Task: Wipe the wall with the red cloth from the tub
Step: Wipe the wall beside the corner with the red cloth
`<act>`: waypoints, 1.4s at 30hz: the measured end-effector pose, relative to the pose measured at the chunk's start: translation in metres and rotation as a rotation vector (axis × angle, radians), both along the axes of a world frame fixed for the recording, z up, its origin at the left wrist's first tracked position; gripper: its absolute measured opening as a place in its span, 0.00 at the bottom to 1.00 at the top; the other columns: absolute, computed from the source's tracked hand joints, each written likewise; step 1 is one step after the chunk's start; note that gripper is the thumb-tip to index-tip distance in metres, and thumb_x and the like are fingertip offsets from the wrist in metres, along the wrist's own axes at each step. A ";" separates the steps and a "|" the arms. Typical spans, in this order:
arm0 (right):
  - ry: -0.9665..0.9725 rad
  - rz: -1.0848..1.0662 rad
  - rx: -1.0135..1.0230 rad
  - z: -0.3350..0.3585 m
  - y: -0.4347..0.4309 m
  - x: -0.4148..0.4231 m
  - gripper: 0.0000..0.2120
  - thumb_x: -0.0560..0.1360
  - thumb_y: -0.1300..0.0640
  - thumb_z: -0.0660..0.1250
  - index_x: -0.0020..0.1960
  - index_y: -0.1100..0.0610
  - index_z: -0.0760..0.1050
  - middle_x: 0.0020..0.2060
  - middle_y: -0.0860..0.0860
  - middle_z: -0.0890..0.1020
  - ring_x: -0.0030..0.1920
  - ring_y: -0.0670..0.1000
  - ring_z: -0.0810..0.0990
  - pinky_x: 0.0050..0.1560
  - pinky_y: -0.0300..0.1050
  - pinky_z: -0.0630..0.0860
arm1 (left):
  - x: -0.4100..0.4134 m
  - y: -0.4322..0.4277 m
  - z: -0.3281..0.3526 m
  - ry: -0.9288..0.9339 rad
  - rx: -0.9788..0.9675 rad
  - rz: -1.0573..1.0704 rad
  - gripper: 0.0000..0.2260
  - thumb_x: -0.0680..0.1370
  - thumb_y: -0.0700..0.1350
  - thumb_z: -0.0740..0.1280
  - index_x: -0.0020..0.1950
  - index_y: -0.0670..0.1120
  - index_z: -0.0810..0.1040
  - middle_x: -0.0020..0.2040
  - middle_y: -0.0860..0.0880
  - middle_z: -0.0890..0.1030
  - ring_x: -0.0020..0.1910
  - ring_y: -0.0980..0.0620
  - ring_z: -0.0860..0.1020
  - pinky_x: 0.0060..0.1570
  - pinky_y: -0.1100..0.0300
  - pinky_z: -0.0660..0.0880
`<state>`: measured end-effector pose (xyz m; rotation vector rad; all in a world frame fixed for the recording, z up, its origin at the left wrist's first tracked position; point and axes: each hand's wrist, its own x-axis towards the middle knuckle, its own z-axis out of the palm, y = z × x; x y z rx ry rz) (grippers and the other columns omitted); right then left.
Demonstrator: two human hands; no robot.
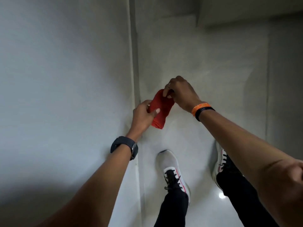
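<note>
We saw the red cloth (159, 108) folded into a thick pad and held in the air between both hands, just right of the grey wall (65, 71) that filled the left side of the head view. We used that wall as our landmark. The left hand (142, 117), nearest the wall, was grasping the cloth's lower half, thumb pressed across its front and the other fingers hidden behind it. The right hand (181, 92), farther from the wall, was pinching the cloth's upper end with curled fingertips; a ring (169, 85) showed on one finger. We noted the cloth was not touching the wall, just beside its edge trim (133, 63). A dark watch (125, 147) sat on the left wrist, close against the wall's lower part. An orange band (200, 107) and a black band (205, 113) sat side by side on the right wrist, well away from the wall. Below the hands, away from the wall, we saw the pale glossy floor (205, 63) with two white shoes with black laces: the left shoe (172, 169) near the wall's base, the right shoe (221, 163) farther out, partly hidden by the right forearm. Dark trousers (173, 208) covered both legs. We could not tell where the tub was.
</note>
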<state>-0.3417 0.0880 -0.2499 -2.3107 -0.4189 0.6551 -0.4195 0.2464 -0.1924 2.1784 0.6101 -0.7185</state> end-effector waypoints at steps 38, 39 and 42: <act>0.212 -0.110 0.006 -0.148 0.163 -0.172 0.43 0.70 0.54 0.60 0.81 0.54 0.47 0.81 0.48 0.58 0.80 0.54 0.52 0.70 0.63 0.60 | 0.009 0.080 -0.082 0.536 1.329 -1.700 0.42 0.78 0.68 0.48 0.80 0.39 0.41 0.81 0.38 0.42 0.80 0.37 0.41 0.77 0.36 0.36; 0.198 -0.126 -0.007 -0.150 0.167 -0.156 0.45 0.69 0.55 0.62 0.82 0.54 0.45 0.81 0.48 0.56 0.81 0.54 0.51 0.71 0.63 0.58 | 0.009 0.080 -0.082 0.545 1.332 -1.707 0.42 0.78 0.68 0.48 0.80 0.39 0.41 0.81 0.37 0.42 0.80 0.37 0.41 0.77 0.36 0.36; 0.196 -0.115 -0.081 -0.156 0.174 -0.107 0.48 0.69 0.59 0.67 0.81 0.59 0.43 0.81 0.53 0.55 0.81 0.54 0.50 0.74 0.65 0.55 | 0.010 0.077 -0.080 0.563 1.336 -1.707 0.42 0.79 0.68 0.47 0.80 0.39 0.41 0.81 0.38 0.42 0.80 0.37 0.40 0.77 0.36 0.36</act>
